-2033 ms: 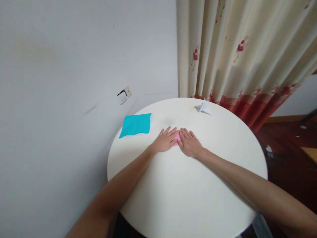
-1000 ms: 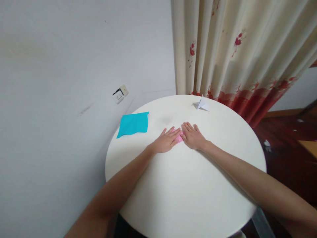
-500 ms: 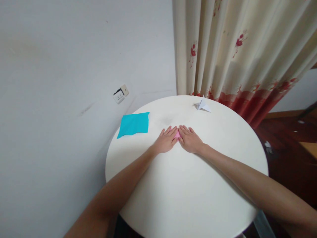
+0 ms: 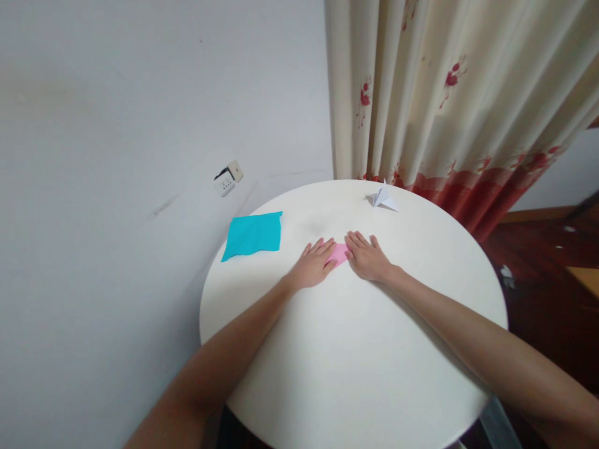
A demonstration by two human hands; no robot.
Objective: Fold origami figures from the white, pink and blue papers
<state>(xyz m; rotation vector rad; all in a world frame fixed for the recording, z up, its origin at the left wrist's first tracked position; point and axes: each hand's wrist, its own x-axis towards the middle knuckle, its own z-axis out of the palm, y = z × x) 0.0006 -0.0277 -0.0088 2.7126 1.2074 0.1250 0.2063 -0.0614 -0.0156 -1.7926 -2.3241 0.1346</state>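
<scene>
A small pink piece of paper lies flat on the round white table, partly covered by both hands. My left hand rests on its left part, fingers stretched out and pointing away from me. On the right end of the paper lies my right hand, flat with the fingers out and the thumb side toward the paper. More of the pink shows between the two hands; its outer ends are hidden under them, so its full shape cannot be made out.
A turquoise sheet lies at the table's left, close to the wall. Toward the back right stands a folded white paper figure. A wall socket is on the wall, and a patterned curtain hangs behind the table.
My right hand has slid to the right and slightly away from me, uncovering more of the pink paper. The left hand has stayed in place.
</scene>
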